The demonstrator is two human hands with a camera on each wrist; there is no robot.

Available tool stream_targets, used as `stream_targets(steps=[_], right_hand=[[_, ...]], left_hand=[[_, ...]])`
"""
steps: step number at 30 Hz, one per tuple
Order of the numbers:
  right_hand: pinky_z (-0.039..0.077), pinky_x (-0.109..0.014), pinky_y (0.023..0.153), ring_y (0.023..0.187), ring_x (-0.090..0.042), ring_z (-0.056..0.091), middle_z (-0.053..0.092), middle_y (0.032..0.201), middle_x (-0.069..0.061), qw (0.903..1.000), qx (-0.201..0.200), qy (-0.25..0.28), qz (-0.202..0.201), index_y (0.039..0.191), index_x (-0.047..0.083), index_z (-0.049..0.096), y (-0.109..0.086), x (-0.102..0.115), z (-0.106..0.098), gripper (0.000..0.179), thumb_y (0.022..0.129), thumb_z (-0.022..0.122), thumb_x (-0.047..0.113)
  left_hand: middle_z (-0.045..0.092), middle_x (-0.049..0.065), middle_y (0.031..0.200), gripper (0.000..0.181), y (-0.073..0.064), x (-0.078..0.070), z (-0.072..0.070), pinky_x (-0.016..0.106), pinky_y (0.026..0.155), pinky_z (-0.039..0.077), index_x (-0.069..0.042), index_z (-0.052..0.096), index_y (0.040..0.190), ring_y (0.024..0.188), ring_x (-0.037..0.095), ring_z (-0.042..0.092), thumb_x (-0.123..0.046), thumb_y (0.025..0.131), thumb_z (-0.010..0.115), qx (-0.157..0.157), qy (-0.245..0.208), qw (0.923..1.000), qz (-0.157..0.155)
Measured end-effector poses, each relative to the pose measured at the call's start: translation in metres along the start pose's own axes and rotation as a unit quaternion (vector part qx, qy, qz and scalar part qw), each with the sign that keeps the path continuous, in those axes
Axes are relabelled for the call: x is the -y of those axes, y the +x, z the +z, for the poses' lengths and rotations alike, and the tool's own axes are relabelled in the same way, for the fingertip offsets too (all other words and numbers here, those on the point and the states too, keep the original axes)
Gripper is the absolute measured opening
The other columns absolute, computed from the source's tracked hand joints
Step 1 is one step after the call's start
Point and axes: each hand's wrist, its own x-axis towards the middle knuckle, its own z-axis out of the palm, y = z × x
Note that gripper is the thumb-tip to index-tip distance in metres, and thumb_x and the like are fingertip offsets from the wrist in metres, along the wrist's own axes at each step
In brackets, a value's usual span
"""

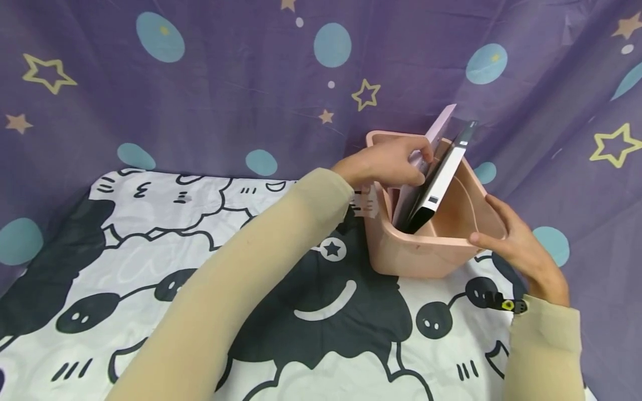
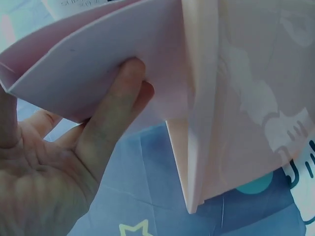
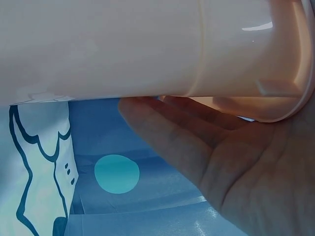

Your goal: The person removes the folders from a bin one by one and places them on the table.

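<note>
A pink plastic bin (image 1: 416, 256) stands at the right of the head view. My left hand (image 1: 396, 161) reaches over its left side and pinches a pale pink folder-like item (image 1: 440, 125), which stands tilted inside. In the left wrist view, my fingers and thumb lie on either side of the pale pink item (image 2: 113, 59), whose two layers gape at one end. Beside it in the bin leans a thin black-and-white box or binder (image 1: 448, 175). My right hand (image 1: 521, 245) holds the bin's right rim, thumb over the edge and fingers along the outer wall (image 3: 123, 54).
Under the bin spreads a black-and-white cartoon-print cloth (image 1: 321, 289). Behind it hangs a purple curtain (image 1: 225, 89) with stars and blue dots, close to the bin's back. The bin's right part (image 1: 453, 214) shows bare inner wall.
</note>
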Motion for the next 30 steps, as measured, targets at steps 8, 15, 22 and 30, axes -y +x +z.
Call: stream_targets(steps=[8,15,22,30], right_hand=[[0.031,-0.023,0.092,0.12,-0.021,0.038,0.022,0.155,-0.01,1.0,0.0,-0.004,-0.005,0.155,0.023,0.008,0.0,0.0,-0.001,0.089,0.088,0.067,0.028],[0.03,-0.023,0.094,0.122,-0.029,0.038,0.021,0.155,-0.014,0.9998,-0.002,-0.004,-0.02,0.155,0.02,0.008,0.0,0.0,-0.001,0.09,0.088,0.067,0.026],[0.025,-0.056,0.103,0.126,-0.038,0.034,0.019,0.154,-0.019,0.9998,-0.002,0.003,-0.022,0.155,0.018,0.006,0.002,-0.001,-0.002,0.091,0.088,0.067,0.026],[0.024,-0.063,0.099,0.125,-0.04,0.033,0.02,0.153,-0.022,0.9998,0.002,0.01,-0.018,0.155,0.017,0.004,0.003,-0.002,-0.002,0.093,0.087,0.067,0.025]], left_hand=[[0.055,0.012,0.097,0.034,0.0,0.017,-0.003,0.027,0.046,0.045,-0.011,0.053,0.111,0.055,0.017,0.052,-0.008,0.08,0.067,-0.025,-0.037,0.9988,-0.02],[0.049,0.011,0.111,0.042,0.006,0.022,-0.001,0.025,0.049,0.042,-0.016,0.047,0.121,0.069,0.019,0.052,-0.008,0.082,0.062,-0.006,-0.055,0.9982,-0.025],[0.051,0.006,0.114,0.037,0.01,0.024,0.001,0.026,0.058,0.047,-0.016,0.053,0.116,0.086,0.021,0.055,-0.008,0.081,0.063,-0.053,-0.039,0.9976,-0.019],[0.051,0.007,0.113,0.037,0.009,0.022,0.005,0.026,0.048,0.042,-0.021,0.049,0.117,0.061,0.016,0.05,-0.01,0.084,0.063,-0.034,-0.044,0.9976,-0.042]])
